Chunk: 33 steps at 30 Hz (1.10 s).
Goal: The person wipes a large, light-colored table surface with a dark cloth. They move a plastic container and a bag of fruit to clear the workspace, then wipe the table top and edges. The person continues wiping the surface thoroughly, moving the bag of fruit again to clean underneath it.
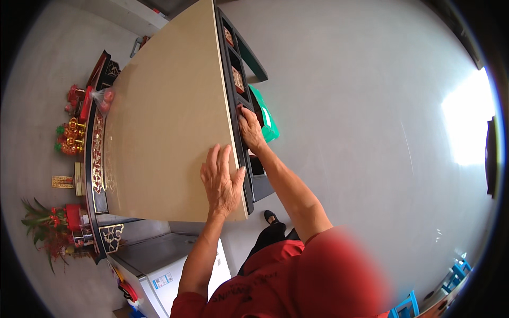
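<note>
**A:** What takes up most of the view?

**B:** A grey floor (360, 132) fills the right half. Left of it stands a tall cabinet seen from above, its flat beige top (169, 122) serving as a counter. Down the cabinet's right side runs a dark front frame (239, 143) with open compartments.

**A:** What is next in size?

**B:** A white chest appliance (164, 265) with a grey lid sits below the counter, near the lower edge. A small pale label with blue marks (163, 281) is stuck on its white front.

**A:** Any packages or signs?

**B:** A green bag (268, 119) lies on the floor just beside the dark frame. A clear plastic bag of reddish round fruit (104, 99) rests at the counter's far left edge. On the left wall hangs a small gold rectangular plaque (62, 182). Red and gold ornaments (71, 138) sit near it, and red flowers with green leaves (45, 225) lower down.

**A:** And the hands?

**B:** The left hand (221, 183) lies flat on the counter's near right corner, grip open, fingers spread, thumb hooked over the edge. The right hand (250, 130) reaches down onto the dark frame, fingers curled over a bar between compartments, its grip closed on the frame.
</note>
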### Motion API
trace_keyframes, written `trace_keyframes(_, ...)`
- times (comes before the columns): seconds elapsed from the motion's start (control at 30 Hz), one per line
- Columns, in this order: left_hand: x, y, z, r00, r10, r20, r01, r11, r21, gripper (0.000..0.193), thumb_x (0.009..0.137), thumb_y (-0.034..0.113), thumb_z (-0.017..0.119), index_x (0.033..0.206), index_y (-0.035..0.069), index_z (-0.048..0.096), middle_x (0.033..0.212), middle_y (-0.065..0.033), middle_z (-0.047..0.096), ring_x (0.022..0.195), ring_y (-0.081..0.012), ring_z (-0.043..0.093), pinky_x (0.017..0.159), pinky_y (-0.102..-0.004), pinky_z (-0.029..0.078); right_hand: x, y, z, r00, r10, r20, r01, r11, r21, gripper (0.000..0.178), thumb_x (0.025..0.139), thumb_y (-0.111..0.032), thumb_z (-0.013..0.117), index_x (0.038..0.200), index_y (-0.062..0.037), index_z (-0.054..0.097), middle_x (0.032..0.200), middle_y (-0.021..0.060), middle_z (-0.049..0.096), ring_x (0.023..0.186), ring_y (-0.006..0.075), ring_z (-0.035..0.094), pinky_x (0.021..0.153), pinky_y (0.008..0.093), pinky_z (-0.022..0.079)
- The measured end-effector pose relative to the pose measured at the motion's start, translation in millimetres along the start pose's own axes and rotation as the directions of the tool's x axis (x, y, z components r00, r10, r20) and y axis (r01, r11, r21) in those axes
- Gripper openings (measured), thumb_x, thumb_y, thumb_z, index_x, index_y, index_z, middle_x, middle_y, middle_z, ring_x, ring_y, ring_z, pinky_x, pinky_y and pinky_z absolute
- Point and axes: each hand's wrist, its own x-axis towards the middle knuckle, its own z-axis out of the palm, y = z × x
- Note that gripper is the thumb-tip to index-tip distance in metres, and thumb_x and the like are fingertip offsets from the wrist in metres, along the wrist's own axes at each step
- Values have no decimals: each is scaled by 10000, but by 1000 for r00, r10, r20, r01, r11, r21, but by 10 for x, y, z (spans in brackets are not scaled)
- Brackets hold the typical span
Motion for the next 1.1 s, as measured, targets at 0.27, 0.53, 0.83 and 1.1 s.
trace_keyframes(0.27, -18, -80, 77, 999, 12, -40, -10, 999, 49, 617, 920, 352, 579, 1451, 109, 378, 1477, -185, 347, 1341, -370, 346, 1100, -493, 241, -1343, -414, -604, 947, 45, 319, -96, 984, 148, 512, 915, -91, 504, 1416, -23, 421, 1501, 212, 320, 1405, 378, 283, 1133, 471, 251)
trace_keyframes(0.53, -20, -11, 106, 999, -32, -20, 33, 997, 74, 705, 889, 406, 618, 1466, 113, 336, 1510, -160, 301, 1385, -347, 298, 1089, -556, 219, -2105, -893, -893, 879, 242, 410, -311, 944, 110, 627, 896, -41, 518, 1488, -70, 314, 1548, 211, 243, 1424, 359, 248, 1151, 456, 190)
trace_keyframes(0.83, -43, 72, 146, 993, -115, -20, 116, 990, 73, 752, 855, 298, 644, 1496, 144, 282, 1546, -148, 253, 1428, -345, 238, 1099, -601, 188, -1837, -393, -791, 702, 613, 361, -698, 692, 182, 465, 995, -154, 412, 1450, -63, 379, 1236, 130, 571, 1212, 255, 521, 1036, 338, 379)
trace_keyframes(1.1, -35, 166, 69, 991, -134, -6, 134, 987, 89, 751, 834, 247, 654, 1478, 96, 300, 1524, -172, 275, 1401, -351, 276, 1092, -573, 197, -1533, 396, -498, 735, 665, 135, -648, 747, -150, 327, 972, -249, 469, 1284, -165, 515, 1177, 146, 598, 1084, 388, 526, 934, 485, 406)
